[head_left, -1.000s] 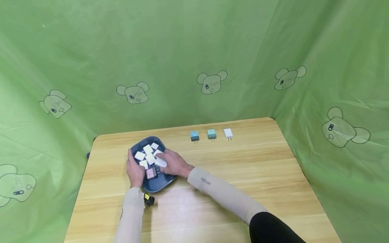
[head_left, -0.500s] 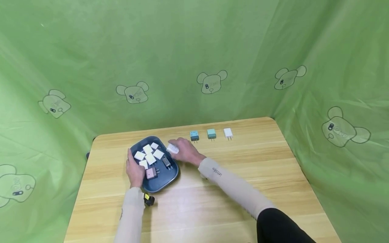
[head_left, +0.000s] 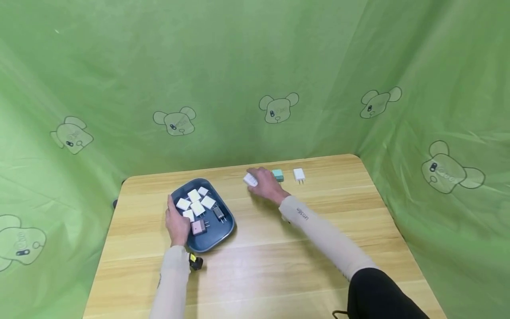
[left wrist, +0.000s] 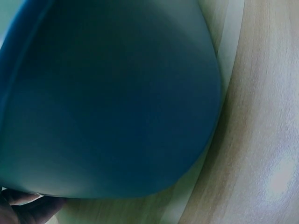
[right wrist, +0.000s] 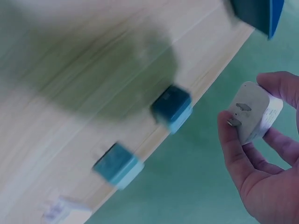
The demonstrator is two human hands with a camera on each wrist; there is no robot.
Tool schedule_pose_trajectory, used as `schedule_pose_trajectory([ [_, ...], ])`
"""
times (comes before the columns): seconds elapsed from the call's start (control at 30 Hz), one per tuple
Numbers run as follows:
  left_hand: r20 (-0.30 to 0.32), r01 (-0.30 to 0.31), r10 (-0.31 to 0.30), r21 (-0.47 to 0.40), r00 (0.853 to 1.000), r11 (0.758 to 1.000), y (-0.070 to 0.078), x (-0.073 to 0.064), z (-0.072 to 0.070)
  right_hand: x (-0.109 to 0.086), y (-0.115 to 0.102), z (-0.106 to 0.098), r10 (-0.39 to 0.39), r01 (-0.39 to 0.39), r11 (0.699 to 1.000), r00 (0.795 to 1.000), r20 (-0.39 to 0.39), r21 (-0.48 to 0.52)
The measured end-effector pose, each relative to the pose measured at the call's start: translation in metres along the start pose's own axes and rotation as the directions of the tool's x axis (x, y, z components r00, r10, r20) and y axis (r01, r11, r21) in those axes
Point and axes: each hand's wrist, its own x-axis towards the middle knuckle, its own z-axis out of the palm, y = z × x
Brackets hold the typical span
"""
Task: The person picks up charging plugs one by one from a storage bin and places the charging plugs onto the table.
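Note:
My left hand (head_left: 177, 227) grips the left side of a dark blue tray (head_left: 212, 237), thumb over its rim. Inside the tray lie several white wall chargers (head_left: 197, 208), a pink and dark charger (head_left: 198, 227) and a small black charger (head_left: 218, 214). In the right wrist view a white wall charger (right wrist: 253, 112) is pinched between thumb and fingers of my right hand (right wrist: 266, 186), its two prongs showing. In the head view that hand is over the table's back, hiding the blue charger (right wrist: 173, 105) seen beneath in the right wrist view.
On the table (head_left: 279, 266), right of the blue charger, a mint green charger (head_left: 277, 175) and a white charger (head_left: 299, 175) lie in a row near the back edge. Green cloth (head_left: 223, 79) hangs behind. A black and yellow object (head_left: 195, 261) shows beside my left wrist.
My right hand has lifted the white charger out of the tray and carried it rightward to the back row. The left hand and the tray have stayed in place.

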Motion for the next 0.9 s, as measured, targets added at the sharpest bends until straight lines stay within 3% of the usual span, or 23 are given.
schedule_pose_trajectory([
  [0.4, -0.001, -0.010, 0.010, -0.005, 1.000, 1.000, 0.001, 0.001, 0.000, 0.001, 0.059, -0.031, 0.120, -0.120, 0.993, 0.992, -0.023, 0.018],
  [0.9, 0.008, 0.009, -0.009, -0.026, 1.000, 1.000, 0.000, 0.001, -0.001, -0.008, 0.121, -0.059, 0.253, -0.252, 0.967, 0.964, -0.077, 0.028],
])
